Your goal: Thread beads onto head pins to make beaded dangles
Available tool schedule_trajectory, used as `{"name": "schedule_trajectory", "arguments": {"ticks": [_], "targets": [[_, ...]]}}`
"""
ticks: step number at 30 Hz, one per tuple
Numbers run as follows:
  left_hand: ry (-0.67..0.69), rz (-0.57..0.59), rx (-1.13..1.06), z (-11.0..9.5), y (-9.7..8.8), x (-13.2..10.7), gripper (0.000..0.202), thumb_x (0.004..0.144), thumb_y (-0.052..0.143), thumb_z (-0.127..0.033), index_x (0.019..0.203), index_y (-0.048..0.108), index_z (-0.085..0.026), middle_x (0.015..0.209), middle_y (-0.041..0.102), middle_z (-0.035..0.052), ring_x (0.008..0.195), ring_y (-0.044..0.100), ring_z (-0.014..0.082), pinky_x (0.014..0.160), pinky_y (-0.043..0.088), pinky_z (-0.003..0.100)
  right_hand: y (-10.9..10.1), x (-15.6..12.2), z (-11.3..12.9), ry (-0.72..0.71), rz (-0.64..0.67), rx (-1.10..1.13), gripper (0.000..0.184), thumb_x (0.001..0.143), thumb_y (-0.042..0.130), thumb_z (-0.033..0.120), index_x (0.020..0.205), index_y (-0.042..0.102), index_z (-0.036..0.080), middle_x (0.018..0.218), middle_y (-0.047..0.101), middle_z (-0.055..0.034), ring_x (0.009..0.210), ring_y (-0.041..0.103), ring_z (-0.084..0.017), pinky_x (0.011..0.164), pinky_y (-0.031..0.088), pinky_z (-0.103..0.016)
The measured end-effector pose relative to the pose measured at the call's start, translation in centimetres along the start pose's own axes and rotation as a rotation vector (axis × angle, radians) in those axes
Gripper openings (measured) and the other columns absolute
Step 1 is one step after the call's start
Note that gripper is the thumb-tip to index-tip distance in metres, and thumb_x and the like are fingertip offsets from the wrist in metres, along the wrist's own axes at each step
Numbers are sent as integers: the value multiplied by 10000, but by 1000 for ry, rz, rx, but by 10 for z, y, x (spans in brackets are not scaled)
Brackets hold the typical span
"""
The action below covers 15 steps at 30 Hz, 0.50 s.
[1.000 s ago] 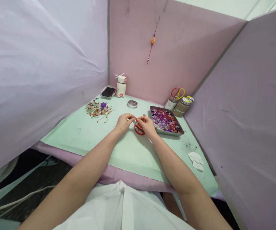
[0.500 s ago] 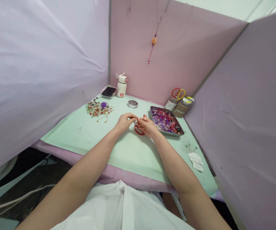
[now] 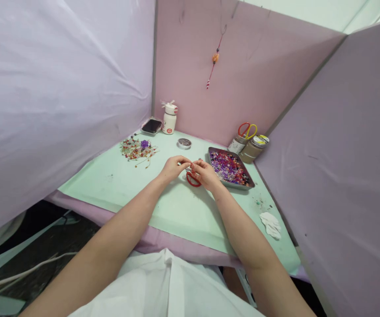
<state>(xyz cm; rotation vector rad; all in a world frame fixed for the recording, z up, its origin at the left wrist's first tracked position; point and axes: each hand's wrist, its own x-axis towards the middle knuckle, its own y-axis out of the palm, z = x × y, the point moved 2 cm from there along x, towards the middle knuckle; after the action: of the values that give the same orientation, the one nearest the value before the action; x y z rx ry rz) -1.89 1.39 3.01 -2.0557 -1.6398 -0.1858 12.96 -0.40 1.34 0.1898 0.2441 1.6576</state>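
My left hand [image 3: 173,167] and my right hand [image 3: 205,173] meet over the middle of the pale green table [image 3: 127,185], fingertips pinched together on something small I cannot make out. A red-handled tool [image 3: 192,179] lies on the table right under the right hand, partly hidden by it. To the right of that hand stands a metal tray [image 3: 241,185] filled with purple, red and clear beads.
A heap of beaded pins [image 3: 136,149] lies at the back left. Along the back wall are a phone [image 3: 151,126], a white bottle [image 3: 169,119], a small round tin [image 3: 184,143] and jars holding scissors [image 3: 246,130]. White scraps [image 3: 271,223] lie near the right edge.
Both hands stay pinched together at the same spot; the right hand has shifted slightly. The view has drifted a little.
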Motion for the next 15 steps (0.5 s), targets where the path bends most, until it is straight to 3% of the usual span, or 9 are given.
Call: {"name": "schedule_trajectory", "arguments": {"ticks": [5,10,15], "targets": [[-38,-33,-18,0,0,0,238,735,606,-358,802,713,-156,798,701,51,769,606,173,773,459,295,-3,4,0,-195,-96,-145,251,654,712,396,774,616,197,767,590,23,711,537,-104,681,451,-244],[-37,-64,-33,6,0,2,251,733,613,-377,796,711,-155,799,698,51,785,600,177,797,449,302,-2,3,0,-240,-83,-301,218,678,678,379,751,621,182,721,579,25,666,508,-102,676,427,-251],[-63,30,-102,6,2,2,240,715,632,-367,779,701,-147,779,689,49,763,590,170,772,444,299,-2,3,2,-315,-111,-264,227,708,661,387,780,583,186,780,591,7,707,535,-120,664,438,-257]]}}
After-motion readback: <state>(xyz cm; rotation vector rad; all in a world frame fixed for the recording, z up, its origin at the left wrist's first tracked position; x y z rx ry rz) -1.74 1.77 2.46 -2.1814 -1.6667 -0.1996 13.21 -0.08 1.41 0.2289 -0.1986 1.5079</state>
